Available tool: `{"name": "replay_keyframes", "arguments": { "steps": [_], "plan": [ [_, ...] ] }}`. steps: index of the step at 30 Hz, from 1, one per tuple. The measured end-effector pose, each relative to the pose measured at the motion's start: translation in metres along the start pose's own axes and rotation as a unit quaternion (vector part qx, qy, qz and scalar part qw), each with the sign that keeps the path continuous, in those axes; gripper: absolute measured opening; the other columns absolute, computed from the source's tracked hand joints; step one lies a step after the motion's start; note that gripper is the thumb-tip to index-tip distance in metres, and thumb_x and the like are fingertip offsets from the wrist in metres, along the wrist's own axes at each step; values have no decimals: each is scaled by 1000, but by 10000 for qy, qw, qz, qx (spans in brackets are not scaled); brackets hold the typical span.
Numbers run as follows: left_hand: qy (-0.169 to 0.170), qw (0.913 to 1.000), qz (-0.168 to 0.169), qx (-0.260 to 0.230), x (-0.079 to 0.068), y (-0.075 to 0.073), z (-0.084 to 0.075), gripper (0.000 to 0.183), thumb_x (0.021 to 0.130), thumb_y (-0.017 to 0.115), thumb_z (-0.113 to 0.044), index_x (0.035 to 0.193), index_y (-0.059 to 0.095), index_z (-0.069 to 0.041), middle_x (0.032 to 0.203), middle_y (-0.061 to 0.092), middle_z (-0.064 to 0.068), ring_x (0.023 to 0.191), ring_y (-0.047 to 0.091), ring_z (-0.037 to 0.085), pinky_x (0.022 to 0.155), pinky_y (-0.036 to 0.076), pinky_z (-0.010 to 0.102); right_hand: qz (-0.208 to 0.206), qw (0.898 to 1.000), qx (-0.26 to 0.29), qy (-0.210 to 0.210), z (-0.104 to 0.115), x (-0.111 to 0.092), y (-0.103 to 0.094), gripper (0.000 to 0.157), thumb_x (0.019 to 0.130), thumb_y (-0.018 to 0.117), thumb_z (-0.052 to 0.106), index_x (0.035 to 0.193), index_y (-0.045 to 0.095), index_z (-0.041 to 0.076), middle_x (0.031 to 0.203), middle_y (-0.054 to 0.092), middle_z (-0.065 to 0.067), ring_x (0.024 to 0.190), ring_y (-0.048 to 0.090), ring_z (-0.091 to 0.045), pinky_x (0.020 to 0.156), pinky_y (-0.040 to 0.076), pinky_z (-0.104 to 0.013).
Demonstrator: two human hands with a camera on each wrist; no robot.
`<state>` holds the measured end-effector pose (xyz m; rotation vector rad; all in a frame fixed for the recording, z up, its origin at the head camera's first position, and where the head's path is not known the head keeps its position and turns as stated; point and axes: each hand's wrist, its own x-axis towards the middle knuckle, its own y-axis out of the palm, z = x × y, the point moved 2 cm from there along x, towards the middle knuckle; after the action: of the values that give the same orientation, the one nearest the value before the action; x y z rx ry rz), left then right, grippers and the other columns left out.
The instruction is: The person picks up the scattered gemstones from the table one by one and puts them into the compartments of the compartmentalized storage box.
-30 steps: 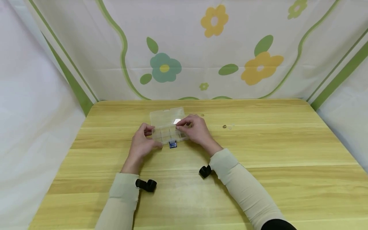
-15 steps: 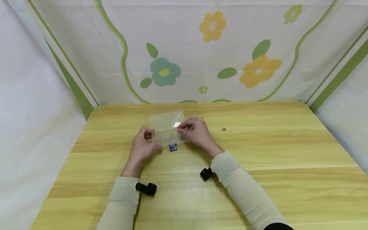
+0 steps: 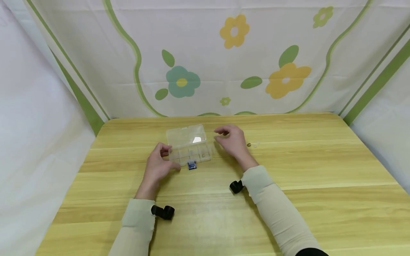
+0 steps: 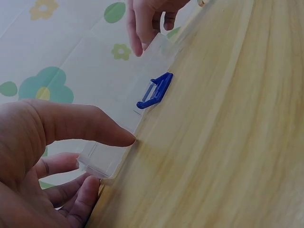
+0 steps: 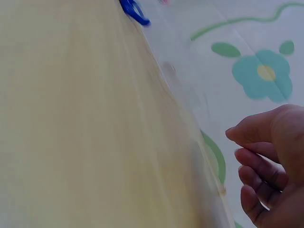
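A clear plastic compartment box (image 3: 184, 160) stands on the table with its lid (image 3: 180, 137) raised at the back. On its front edge hangs a blue latch (image 4: 159, 90). My left hand (image 3: 158, 160) grips the box's left end, thumb along the front wall and fingers around the end. Inside a compartment on the right lies a tiny brownish item (image 3: 203, 155). My right hand (image 3: 232, 140) is apart from the box, to its right, with thumb and fingers loosely bent and a gap between the tips. Nothing shows between them in the right wrist view (image 5: 270, 161).
Right of my right hand, a small brown piece (image 3: 248, 144) lies on the wooden table (image 3: 288, 160) with two tiny clear pieces (image 3: 255, 146) close by. A white cloth with printed flowers (image 3: 208, 64) hangs behind the table's far edge.
My right hand has left the box's right side and moved right, uncovering the compartments there and the tiny brownish item. My left hand keeps its grip on the box.
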<state>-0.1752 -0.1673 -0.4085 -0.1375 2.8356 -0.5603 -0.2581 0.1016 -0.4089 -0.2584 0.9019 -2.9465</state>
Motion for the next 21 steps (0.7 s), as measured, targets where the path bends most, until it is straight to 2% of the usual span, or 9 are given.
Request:
{"name": "replay_keyframes", "arguments": {
  "steps": [5,11,21],
  "plan": [
    [28,10000,17,-8,1,2,-1,75,72,85,8,139,56,-7,146,56,16,125,58,37,112,49,51,-342,9990,-130,253,-13,6,-14,36,96,75,14,131,75,5,134,67,-16,124,60,-36,106,52,-52],
    [96,9999,-39,60,2,2,-2,72,72,85,7,137,56,-7,144,56,16,124,58,36,110,50,50,-469,9968,-134,631,-22,11,-18,47,97,76,19,141,67,4,142,60,-18,128,54,-37,109,48,-52],
    [157,9998,-62,125,2,0,0,72,73,84,6,137,56,-7,143,57,17,121,62,37,108,53,50,-132,9967,-151,786,-21,13,-16,49,97,74,19,143,66,5,144,57,-16,130,52,-35,112,46,-51]
  ]
}}
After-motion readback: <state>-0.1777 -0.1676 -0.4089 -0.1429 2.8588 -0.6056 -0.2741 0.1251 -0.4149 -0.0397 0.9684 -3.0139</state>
